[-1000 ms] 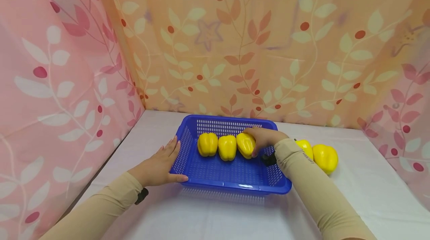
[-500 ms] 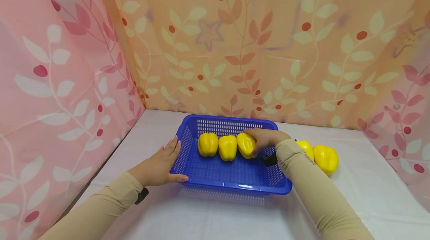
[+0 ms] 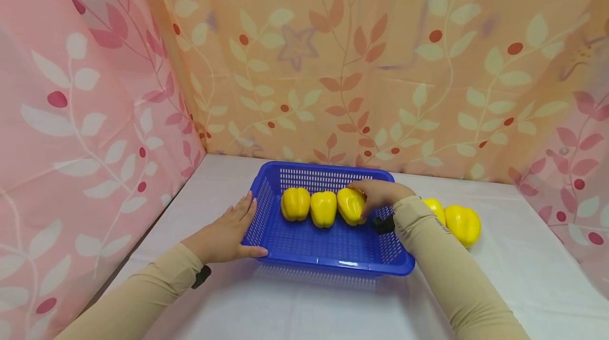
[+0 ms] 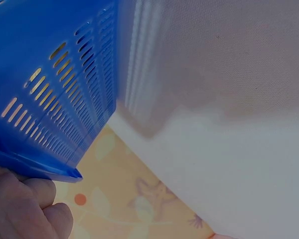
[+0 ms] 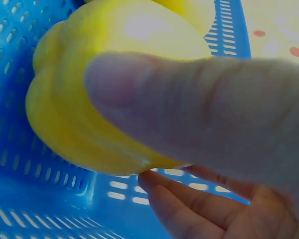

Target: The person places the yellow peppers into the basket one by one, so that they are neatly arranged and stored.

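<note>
A blue perforated plastic basket (image 3: 304,245) holds a row of three yellow bell peppers, the left pepper (image 3: 295,204), the middle pepper (image 3: 323,209) and the right pepper (image 3: 350,207). My right hand (image 3: 380,194) reaches over the basket's right side and holds the right pepper. The right wrist view shows the thumb (image 5: 189,94) across one side of that pepper (image 5: 74,109) and fingers (image 5: 199,204) at its other side. On the basket's left rim rests my left hand (image 3: 225,237), fingers straight along it, thumb by the front left corner. Little of it shows in the left wrist view.
Two more yellow peppers lie on the white-covered table right of the basket: one (image 3: 435,208) partly behind my right sleeve, the other (image 3: 463,225) beside it. Leaf-patterned cloth (image 3: 333,65) hangs behind the table, with pink cloth (image 3: 95,144) at the left.
</note>
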Demonstrator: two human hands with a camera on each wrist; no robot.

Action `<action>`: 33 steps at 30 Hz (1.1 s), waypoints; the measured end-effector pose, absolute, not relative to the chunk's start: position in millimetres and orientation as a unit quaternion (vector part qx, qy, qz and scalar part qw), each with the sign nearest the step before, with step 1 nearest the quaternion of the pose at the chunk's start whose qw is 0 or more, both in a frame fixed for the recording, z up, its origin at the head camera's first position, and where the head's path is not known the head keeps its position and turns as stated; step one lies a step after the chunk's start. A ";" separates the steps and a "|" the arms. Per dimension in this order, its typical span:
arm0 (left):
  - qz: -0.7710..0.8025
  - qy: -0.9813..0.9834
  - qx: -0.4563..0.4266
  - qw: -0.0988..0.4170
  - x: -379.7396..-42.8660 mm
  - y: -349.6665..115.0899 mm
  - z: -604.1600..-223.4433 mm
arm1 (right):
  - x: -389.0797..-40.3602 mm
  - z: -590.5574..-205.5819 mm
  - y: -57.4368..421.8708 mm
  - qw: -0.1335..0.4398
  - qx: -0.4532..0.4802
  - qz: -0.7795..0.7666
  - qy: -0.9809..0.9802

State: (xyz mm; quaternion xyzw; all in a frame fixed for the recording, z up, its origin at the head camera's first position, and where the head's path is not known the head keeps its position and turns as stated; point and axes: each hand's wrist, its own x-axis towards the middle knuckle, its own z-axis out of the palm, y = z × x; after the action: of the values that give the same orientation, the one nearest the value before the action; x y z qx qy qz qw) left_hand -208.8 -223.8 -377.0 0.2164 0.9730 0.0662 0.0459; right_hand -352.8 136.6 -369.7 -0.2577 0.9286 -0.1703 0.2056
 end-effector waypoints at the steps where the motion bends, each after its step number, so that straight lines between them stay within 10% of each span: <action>1: 0.067 0.973 0.216 0.047 -208.6 -223.5 -376.5 | -352.4 -368.8 136.9 0.205 -0.260 -0.169 0.928; 33: 0.063 0.973 0.219 0.044 -209.5 -224.0 -377.7 | -353.8 -337.2 154.2 0.169 -0.287 -0.234 0.913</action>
State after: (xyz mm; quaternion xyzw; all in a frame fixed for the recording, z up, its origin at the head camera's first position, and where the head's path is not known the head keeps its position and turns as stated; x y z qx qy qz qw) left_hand -209.5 -224.0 -377.7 0.2193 0.9726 0.0629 0.0436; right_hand -353.8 154.2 -337.2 -0.2868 0.9134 -0.2344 0.1687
